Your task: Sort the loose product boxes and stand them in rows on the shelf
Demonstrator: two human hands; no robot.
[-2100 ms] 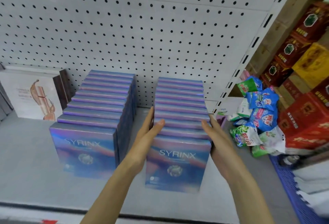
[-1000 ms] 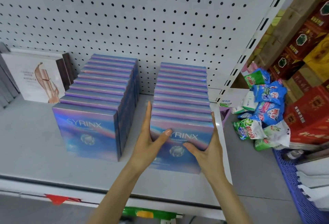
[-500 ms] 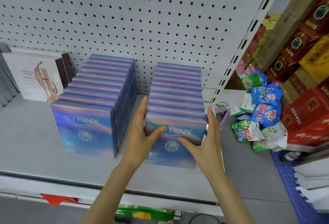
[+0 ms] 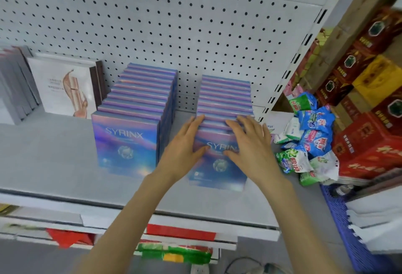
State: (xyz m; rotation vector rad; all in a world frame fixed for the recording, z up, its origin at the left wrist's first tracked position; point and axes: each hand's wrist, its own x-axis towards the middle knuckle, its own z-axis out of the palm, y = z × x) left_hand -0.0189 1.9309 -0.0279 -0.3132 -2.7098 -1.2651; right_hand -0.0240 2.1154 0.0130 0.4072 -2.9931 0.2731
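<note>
Two rows of iridescent blue-purple SYRINX boxes stand on the grey shelf (image 4: 54, 165). The left row (image 4: 139, 108) stands untouched. On the right row (image 4: 225, 97), my left hand (image 4: 185, 149) lies with straight fingers along the top left edge of the front boxes, its thumb on the front face. My right hand (image 4: 250, 143) rests flat across the tops of the front boxes, thumb on the face of the front box (image 4: 217, 165). Neither hand grips a box.
White boxes with a figure print (image 4: 65, 86) and grey boxes (image 4: 15, 91) stand at the shelf's left. A pegboard wall (image 4: 174, 23) backs the shelf. Right of the shelf lie detergent packets (image 4: 309, 139), red and yellow cartons (image 4: 369, 99) and a blue crate (image 4: 339, 212).
Both hands have moved from the sides of the right row up onto the tops of its front boxes. The view shifted slightly; the row looks pushed back and squared up.
</note>
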